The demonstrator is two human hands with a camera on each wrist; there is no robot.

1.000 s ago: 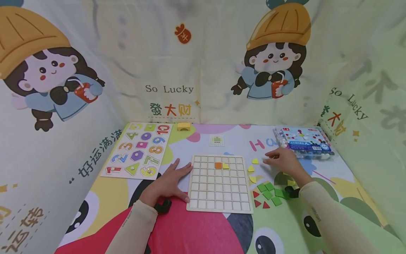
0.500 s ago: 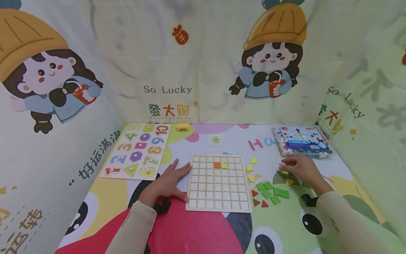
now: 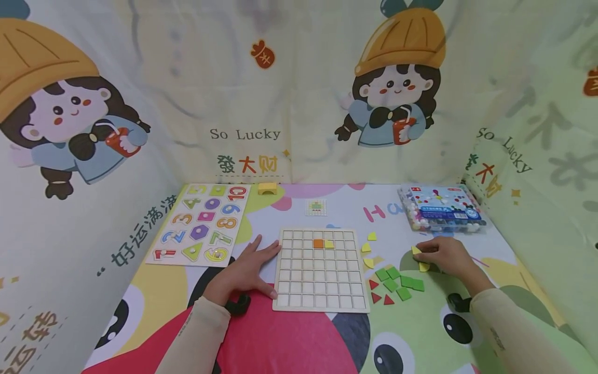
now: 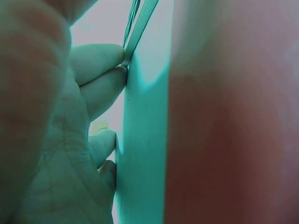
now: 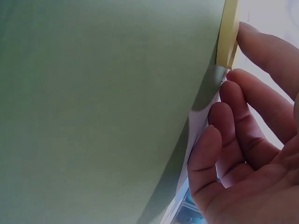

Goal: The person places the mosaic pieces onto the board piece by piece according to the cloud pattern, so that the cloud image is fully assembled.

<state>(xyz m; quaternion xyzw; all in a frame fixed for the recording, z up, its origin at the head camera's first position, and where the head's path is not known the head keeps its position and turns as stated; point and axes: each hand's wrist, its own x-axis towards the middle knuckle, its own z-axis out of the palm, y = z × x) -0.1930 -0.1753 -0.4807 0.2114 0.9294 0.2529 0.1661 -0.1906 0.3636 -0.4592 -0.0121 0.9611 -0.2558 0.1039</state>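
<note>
On the left, the number board [image 3: 181,261] lies near the left hand [image 3: 245,270], whose spread fingers and thumb touch the left edge of the grid board [image 3: 309,272]. A narrow strip separates that board's right edge from three yellow pieces [image 3: 366,248]; red triangles [image 3: 389,299] and green squares [image 3: 404,293] lie nearer. Farther right, past a wider gap, the right hand [image 3: 446,254] has bent fingers touching a yellow wedge [image 3: 415,250] — whether pinched, I cannot tell. The wedge looks flat, its edge visibly thick — well short of the box [image 3: 444,210] farther back.
</note>
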